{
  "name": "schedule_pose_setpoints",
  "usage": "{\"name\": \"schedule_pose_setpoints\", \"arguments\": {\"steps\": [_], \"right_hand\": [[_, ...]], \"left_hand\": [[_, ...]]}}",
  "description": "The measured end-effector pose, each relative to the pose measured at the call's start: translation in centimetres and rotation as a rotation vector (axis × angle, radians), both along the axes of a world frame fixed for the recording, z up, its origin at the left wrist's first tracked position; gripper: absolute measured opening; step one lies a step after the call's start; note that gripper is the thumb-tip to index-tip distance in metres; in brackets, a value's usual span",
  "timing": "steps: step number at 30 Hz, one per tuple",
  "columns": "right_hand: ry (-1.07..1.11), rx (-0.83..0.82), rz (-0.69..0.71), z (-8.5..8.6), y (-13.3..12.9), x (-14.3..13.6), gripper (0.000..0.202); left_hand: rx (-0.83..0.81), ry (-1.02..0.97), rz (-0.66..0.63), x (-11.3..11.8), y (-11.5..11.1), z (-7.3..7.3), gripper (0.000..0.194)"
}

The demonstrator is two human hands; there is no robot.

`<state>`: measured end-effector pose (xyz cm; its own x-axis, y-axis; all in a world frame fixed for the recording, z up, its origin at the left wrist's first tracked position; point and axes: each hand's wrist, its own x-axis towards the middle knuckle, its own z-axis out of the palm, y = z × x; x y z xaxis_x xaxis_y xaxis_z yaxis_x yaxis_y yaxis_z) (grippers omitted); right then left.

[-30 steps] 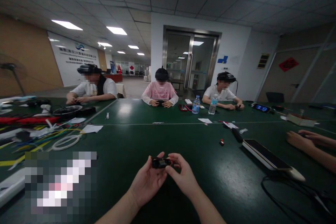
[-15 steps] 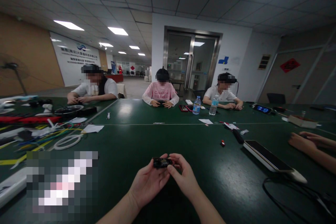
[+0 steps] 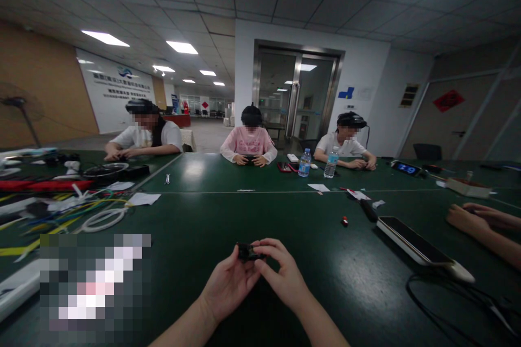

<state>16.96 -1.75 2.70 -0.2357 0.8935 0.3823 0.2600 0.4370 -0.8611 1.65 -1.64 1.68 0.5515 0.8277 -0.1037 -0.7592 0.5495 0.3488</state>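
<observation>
A small dark gadget [image 3: 245, 252] sits in the lower middle of the frame, above the green tabletop [image 3: 195, 249], cradled in the upturned left hand [image 3: 228, 284] with the thumb against its edge, while the right hand [image 3: 280, 268] pinches its right side between thumb and fingers. Right of the hands lies a little red object [image 3: 344, 221], and at centre left a coil of white cable [image 3: 103, 220]. Two bottles [image 3: 304, 163] stand farther back, right of centre.

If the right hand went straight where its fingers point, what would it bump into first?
Likely the small black object the right hand seems to touch, then perhaps the left hand; depth is unclear.
</observation>
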Motion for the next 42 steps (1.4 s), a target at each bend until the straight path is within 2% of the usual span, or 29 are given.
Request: {"name": "schedule_pose_setpoints", "arguments": {"steps": [8, 19, 26, 35, 42], "right_hand": [[-0.01, -0.039, -0.014, -0.18, 0.2, 0.12, 0.022], [0.009, -0.027, -0.01, 0.36, -0.42, 0.03, 0.038], [0.048, -0.097, 0.013, -0.13, -0.15, -0.09, 0.021], [0.036, -0.118, 0.041, -0.03, 0.32, 0.39, 0.018], [0.046, -0.128, 0.045, 0.16, 0.16, 0.37, 0.018]], "left_hand": [[0.019, 0.012, 0.035, -0.06, 0.22, -0.61, 0.028], [0.061, 0.056, -0.077, -0.06, 0.04, -0.66, 0.035], [0.042, 0.04, -0.067, 0.1, 0.05, -0.85, 0.03], [0.114, 0.068, 0.003, -0.06, 0.08, -0.98, 0.033], [0.043, 0.05, -0.028, -0.21, -0.05, -0.43, 0.034]]}}
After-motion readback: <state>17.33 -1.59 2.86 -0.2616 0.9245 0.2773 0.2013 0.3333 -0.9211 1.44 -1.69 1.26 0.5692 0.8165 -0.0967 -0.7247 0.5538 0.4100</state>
